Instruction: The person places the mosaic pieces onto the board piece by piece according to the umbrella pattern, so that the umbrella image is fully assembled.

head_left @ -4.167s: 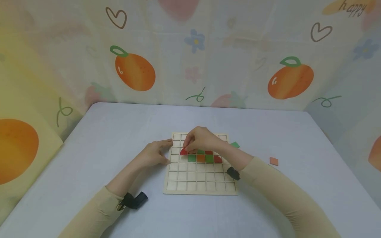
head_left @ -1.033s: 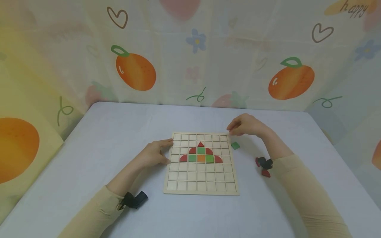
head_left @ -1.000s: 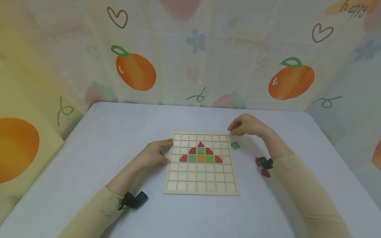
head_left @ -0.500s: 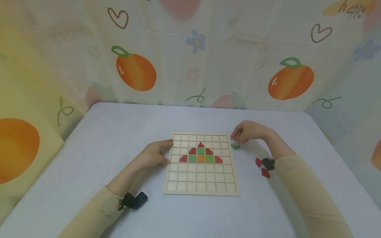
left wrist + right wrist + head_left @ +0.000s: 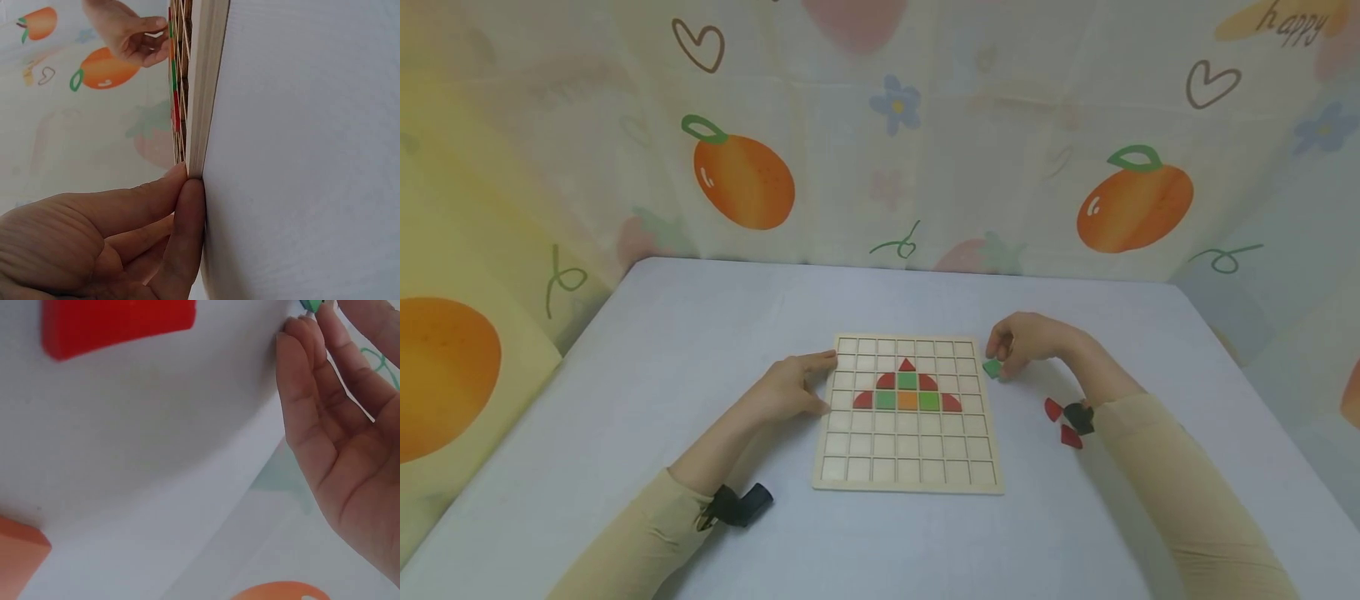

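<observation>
A pale wooden grid board (image 5: pixel 910 450) lies on the table. Red, green and orange tiles fill some of its cells in a stepped pattern, with a red triangle (image 5: pixel 907 365) at the top. My left hand (image 5: pixel 784 388) rests at the board's left edge, its fairly straight fingers and thumb touching the rim; the left wrist view shows the fingertips against the board's side (image 5: pixel 203 125). Beyond the board's right edge, my right hand (image 5: pixel 1030 342) pinches a green square tile (image 5: pixel 992 368) between thumb and fingers. Only a corner of that tile shows in the right wrist view.
Two red quarter-round tiles (image 5: pixel 1071 437) lie on the white table right of the board, beside the right wrist's black camera (image 5: pixel 1079 418). An orange tile (image 5: pixel 22 556) shows in the right wrist view; the arm hides it from the head view. A patterned cloth surrounds the table.
My right hand was over the board with a red tile, which now sits in the grid's left part. It moved right, came down and took the green tile. The left hand stayed put.
</observation>
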{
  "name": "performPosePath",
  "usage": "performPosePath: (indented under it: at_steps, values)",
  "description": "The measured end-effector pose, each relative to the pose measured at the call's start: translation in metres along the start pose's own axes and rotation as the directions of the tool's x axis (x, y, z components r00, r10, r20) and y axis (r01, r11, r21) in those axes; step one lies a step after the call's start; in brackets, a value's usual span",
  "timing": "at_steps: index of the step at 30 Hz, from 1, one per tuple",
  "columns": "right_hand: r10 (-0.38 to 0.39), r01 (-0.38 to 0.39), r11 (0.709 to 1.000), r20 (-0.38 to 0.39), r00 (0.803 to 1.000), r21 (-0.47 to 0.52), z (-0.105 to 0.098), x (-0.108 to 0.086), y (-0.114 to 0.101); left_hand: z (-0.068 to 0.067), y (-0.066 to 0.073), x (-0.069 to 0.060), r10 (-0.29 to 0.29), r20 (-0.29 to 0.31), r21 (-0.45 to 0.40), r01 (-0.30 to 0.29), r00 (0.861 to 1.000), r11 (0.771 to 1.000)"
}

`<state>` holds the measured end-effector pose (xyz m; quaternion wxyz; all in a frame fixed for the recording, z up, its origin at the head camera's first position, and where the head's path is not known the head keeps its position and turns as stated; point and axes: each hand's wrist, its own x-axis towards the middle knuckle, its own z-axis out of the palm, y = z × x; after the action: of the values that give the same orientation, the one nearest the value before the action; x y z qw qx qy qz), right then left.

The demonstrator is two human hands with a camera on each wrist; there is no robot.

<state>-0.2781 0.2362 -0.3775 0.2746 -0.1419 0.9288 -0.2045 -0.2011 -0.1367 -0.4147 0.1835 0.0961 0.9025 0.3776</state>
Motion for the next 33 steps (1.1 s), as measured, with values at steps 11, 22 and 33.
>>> performPosePath:
  at_steps: [11, 22, 33]
  values:
    - [-0.038, 0.038, 0.999, -0.002, 0.999, -0.003, 0.0020, 0.0011, 0.0030, -0.0004, -0.0001, 0.0001, -0.009, -0.001, 0.009, 0.009, 1.000, 1.000]
    - [-0.039, 0.034, 0.994, -0.042, 0.998, -0.108, 0.0042, 0.0035, 0.0029, -0.0003, 0.0009, -0.0006, -0.009, -0.001, 0.002, 0.009, 1.000, 1.000]
    - [-0.032, 0.026, 0.996, -0.067, 0.997, -0.080, 0.0033, 0.0026, 0.0072, -0.0001, 0.0008, -0.0002, -0.003, 0.000, 0.007, 0.003, 1.000, 1.000]
